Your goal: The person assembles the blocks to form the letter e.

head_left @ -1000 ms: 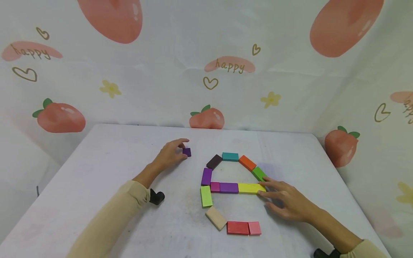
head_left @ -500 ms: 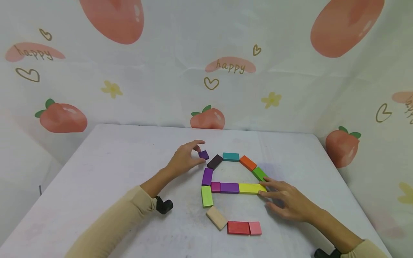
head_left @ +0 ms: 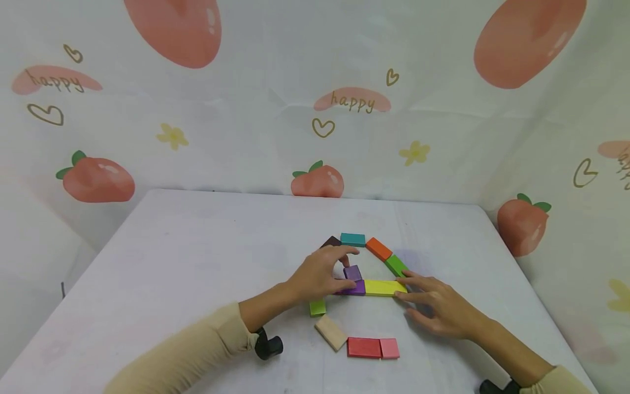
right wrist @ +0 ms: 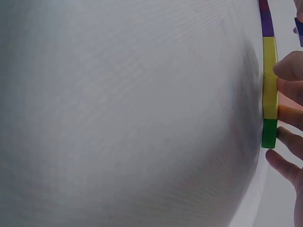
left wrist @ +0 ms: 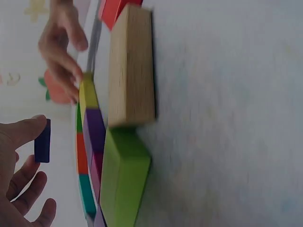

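My left hand (head_left: 317, 278) pinches a small purple block (head_left: 352, 272) between thumb and fingers, just above the horizontal row of blocks. In the left wrist view that block (left wrist: 43, 144) looks dark blue and stands apart from the others. My right hand (head_left: 440, 306) has its fingers spread and relaxed, fingertips resting at the right end of the yellow block (head_left: 381, 288) and by the green block (head_left: 396, 265). A longer purple block (head_left: 358, 289) adjoins the yellow one. In the head view my left hand hides the magenta block and the upright purple block.
Around the row curve an orange block (head_left: 379, 249), a teal block (head_left: 353, 239), a dark brown block (head_left: 332, 241) and a lime block (head_left: 317, 308). Below lie a plain wooden block (head_left: 331, 332), a red block (head_left: 363, 347) and a pink block (head_left: 390, 348) on the white table (head_left: 221, 241).
My left hand has carried the small purple block rightward from left of the outline, past the dark brown block, to inside it above the row. My right hand has stayed in place.
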Demonstrator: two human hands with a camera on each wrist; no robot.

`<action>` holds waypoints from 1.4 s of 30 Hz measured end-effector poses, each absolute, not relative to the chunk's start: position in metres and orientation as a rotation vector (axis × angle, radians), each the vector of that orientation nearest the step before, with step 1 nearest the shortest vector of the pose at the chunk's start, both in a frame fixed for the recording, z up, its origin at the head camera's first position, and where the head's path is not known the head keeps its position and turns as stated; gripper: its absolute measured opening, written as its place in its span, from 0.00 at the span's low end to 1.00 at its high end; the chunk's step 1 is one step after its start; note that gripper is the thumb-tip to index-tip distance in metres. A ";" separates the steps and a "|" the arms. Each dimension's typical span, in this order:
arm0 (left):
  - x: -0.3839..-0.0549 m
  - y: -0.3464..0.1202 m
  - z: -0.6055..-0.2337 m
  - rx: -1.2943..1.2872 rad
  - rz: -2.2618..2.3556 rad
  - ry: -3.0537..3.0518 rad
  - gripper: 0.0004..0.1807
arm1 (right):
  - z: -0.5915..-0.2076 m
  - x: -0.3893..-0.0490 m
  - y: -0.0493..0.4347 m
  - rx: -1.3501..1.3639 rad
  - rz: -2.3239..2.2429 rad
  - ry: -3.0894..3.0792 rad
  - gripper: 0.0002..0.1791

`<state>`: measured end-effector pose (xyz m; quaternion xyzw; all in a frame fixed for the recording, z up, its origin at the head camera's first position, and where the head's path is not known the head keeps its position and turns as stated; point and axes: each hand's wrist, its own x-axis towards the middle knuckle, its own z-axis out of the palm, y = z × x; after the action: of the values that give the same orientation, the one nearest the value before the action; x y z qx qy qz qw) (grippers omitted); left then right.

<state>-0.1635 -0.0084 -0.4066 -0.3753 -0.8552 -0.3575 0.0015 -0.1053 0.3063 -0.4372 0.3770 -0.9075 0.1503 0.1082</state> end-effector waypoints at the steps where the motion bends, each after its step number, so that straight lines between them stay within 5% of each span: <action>1: -0.160 -0.005 -0.407 -1.204 -1.127 -2.678 0.33 | -0.437 -0.105 0.306 1.108 0.441 -2.671 0.23; 25: -0.103 0.060 -0.421 -1.692 -0.969 -2.613 0.31 | -0.438 -0.105 0.307 1.134 0.500 -2.633 0.18; 42: -0.095 0.076 -0.428 -1.731 -0.966 -2.672 0.32 | -0.441 -0.105 0.309 1.158 0.488 -2.623 0.19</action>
<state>-0.0946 0.0756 -0.4284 -0.5180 -0.7997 -0.2890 -0.0924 -0.1052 0.3089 -0.4406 0.3956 -0.8957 0.1666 0.1164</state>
